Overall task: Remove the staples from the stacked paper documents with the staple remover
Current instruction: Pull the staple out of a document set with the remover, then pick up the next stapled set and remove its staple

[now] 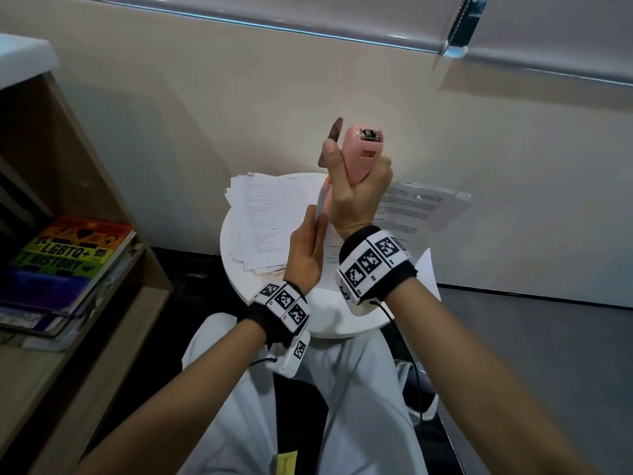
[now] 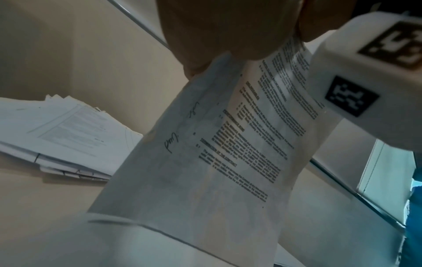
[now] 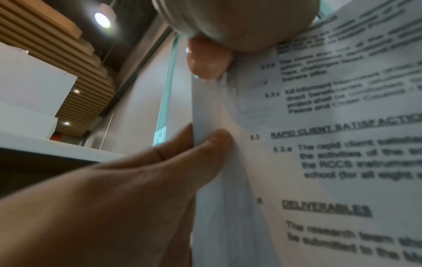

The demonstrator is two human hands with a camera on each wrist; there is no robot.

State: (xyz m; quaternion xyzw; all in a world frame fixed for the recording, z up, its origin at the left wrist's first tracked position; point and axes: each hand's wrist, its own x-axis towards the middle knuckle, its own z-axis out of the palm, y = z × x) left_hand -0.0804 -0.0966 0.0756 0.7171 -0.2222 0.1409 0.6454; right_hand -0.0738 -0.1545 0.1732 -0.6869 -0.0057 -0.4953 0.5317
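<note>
My right hand (image 1: 359,180) grips a pink staple remover (image 1: 361,152) upright, raised above the round white table (image 1: 335,320). The tool's lower end (image 3: 209,61) meets the top edge of a printed document (image 3: 319,144). My left hand (image 1: 315,221) pinches that document's edge just below the tool, with the thumb (image 3: 214,144) on the near face. The pages (image 2: 228,153) hang down from the fingers towards the table. The tool's jaws are hidden behind my right hand and the paper. A second stack of papers (image 1: 260,217) lies on the table's left half.
More printed sheets (image 1: 424,207) overhang the table's right edge. A wooden shelf with a pile of books (image 1: 68,258) stands close at the left. A beige wall runs behind the table. My legs in white trousers (image 1: 342,406) sit under the near rim.
</note>
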